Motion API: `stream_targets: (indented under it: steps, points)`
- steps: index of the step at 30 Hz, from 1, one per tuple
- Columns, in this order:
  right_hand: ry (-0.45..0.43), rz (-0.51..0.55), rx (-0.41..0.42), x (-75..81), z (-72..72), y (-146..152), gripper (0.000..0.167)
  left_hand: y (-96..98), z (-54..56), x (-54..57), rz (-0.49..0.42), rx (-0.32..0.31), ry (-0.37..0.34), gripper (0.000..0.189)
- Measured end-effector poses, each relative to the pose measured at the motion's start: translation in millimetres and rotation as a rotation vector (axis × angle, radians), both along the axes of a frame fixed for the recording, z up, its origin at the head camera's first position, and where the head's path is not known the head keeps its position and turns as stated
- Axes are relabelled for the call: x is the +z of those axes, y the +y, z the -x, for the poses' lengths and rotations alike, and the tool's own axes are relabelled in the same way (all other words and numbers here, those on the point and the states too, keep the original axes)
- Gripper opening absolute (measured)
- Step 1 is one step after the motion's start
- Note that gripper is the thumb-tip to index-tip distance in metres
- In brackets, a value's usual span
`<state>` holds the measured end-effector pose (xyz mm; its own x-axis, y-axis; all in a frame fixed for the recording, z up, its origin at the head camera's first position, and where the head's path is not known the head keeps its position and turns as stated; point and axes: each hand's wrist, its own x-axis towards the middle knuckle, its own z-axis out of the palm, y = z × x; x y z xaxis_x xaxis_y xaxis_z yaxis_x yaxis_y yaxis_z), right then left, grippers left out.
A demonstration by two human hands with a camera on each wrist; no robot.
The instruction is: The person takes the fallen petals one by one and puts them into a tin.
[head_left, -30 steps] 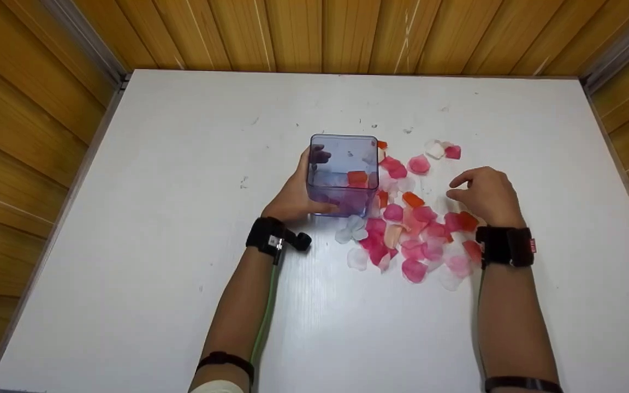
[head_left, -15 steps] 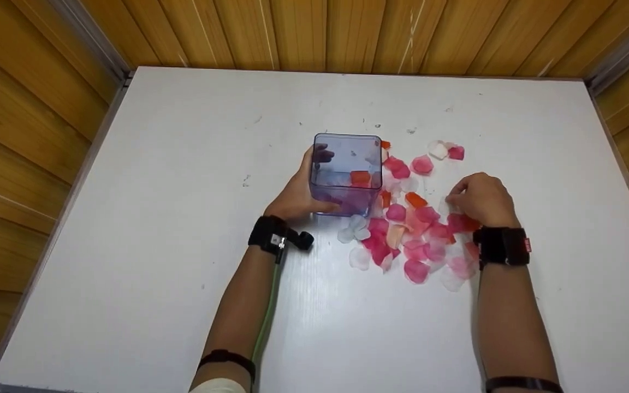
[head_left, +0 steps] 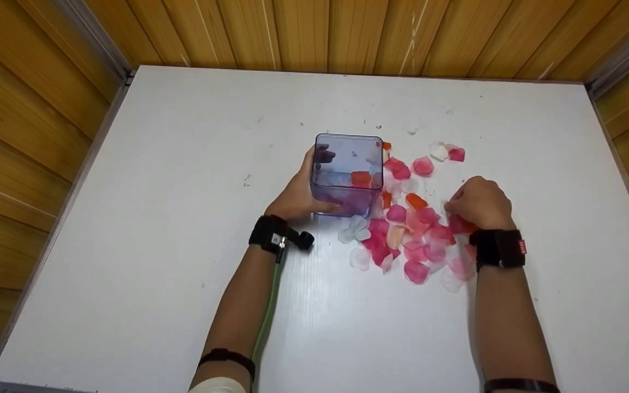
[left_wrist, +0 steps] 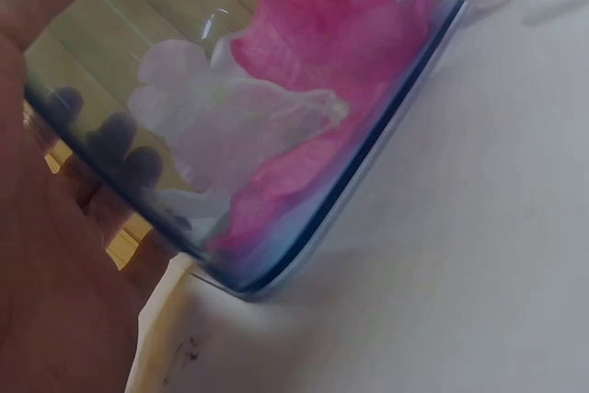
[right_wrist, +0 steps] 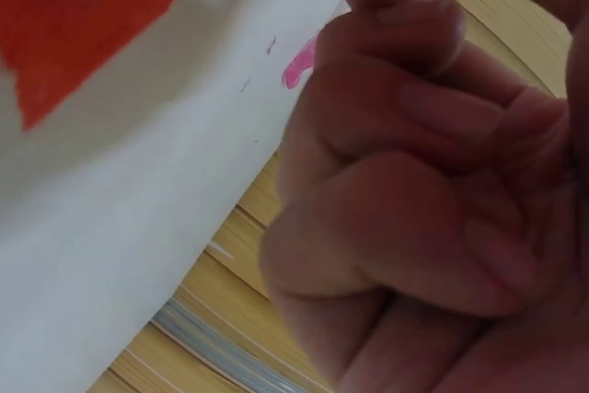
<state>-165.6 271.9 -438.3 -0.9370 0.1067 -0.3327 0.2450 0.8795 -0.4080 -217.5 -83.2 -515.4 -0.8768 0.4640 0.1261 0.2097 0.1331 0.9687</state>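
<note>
A see-through bluish plastic box (head_left: pixel 347 161) stands on the white table. My left hand (head_left: pixel 298 194) grips its left side, thumb along the front and fingers behind. An orange petal (head_left: pixel 361 179) shows through the box; I cannot tell whether it lies inside. Pink, orange and white artificial petals (head_left: pixel 415 251) spread to the right of the box. Over their right edge, my right hand (head_left: pixel 481 202) has its fingers curled, with thumb and forefinger pinched at a pale white petal (head_left: pixel 446 209). In the right wrist view the fingertips are mostly cut off, near a red-orange petal (right_wrist: pixel 83 16).
A white petal and a deep pink petal (head_left: pixel 457 154) lie apart toward the back. The white table (head_left: pixel 183 191) meets wood-patterned panels (head_left: pixel 292 33) behind and at both sides. A green cable (head_left: pixel 268 305) runs along the left forearm.
My right thumb and forefinger have closed together, and the hand has moved slightly down toward the petals. The left hand keeps its grip on the box. The whole view has shifted slightly.
</note>
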Motion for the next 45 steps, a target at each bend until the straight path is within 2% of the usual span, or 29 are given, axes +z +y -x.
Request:
stream_targets:
  steps: [2, 5, 10, 14, 17, 20, 23, 27, 30, 33, 36, 39, 42, 45]
  points:
    - [0.040, 0.010, -0.007, 1.1, -0.2, -2.3, 0.031, 0.2, -0.4, 0.1, -0.008, 0.001, -0.002, 0.131]
    - [0.166, 0.035, -0.023, 6.1, -1.9, -9.7, 0.029, 0.7, -0.2, -0.5, -0.014, -0.003, 0.003, 0.129]
    - [0.485, 0.128, -0.040, 18.9, -6.2, -36.7, 0.025, 0.3, 1.0, -1.9, -0.038, -0.015, 0.006, 0.127]
    - [0.778, 0.290, -0.013, 25.2, -9.7, -68.0, 0.019, -0.7, 1.9, -2.2, -0.051, -0.020, 0.012, 0.127]
    - [0.905, 0.469, 0.037, 25.1, -10.9, -92.4, 0.013, -0.8, 2.2, -2.1, -0.042, -0.017, 0.011, 0.128]
    - [0.909, 0.593, 0.096, 21.8, -10.8, -113.6, 0.010, 0.5, 2.4, -2.9, -0.034, -0.005, 0.005, 0.128]
    - [0.856, 0.590, 0.131, 17.0, -11.1, -129.8, 0.009, 3.5, 1.5, -4.9, -0.028, -0.007, 0.001, 0.128]
    - [0.786, 0.421, 0.147, 16.2, -7.5, -144.4, 0.012, 5.8, 1.4, -7.2, -0.028, -0.036, -0.004, 0.128]
    - [0.743, 0.284, 0.177, 23.2, 1.5, -151.8, 0.015, 3.7, 3.2, -6.8, -0.031, -0.030, 0.003, 0.127]
    - [0.688, 0.222, 0.206, 30.5, 6.6, -151.1, 0.017, 4.2, 2.8, -6.4, -0.033, -0.019, 0.010, 0.127]
    - [0.649, 0.221, 0.211, 34.2, 7.6, -142.0, 0.019, 6.4, 2.4, -7.3, -0.023, -0.021, 0.012, 0.128]
    - [0.651, 0.238, 0.180, 35.0, 10.1, -123.6, 0.020, 5.7, 1.0, -7.9, -0.013, -0.024, 0.008, 0.129]
    - [0.658, 0.216, 0.122, 33.9, 18.3, -90.1, 0.021, 6.4, 0.2, -7.3, -0.014, -0.020, 0.007, 0.129]
    - [0.624, 0.132, 0.046, 26.0, 28.4, -49.5, 0.022, 6.7, -0.6, -6.8, -0.021, -0.022, 0.002, 0.130]
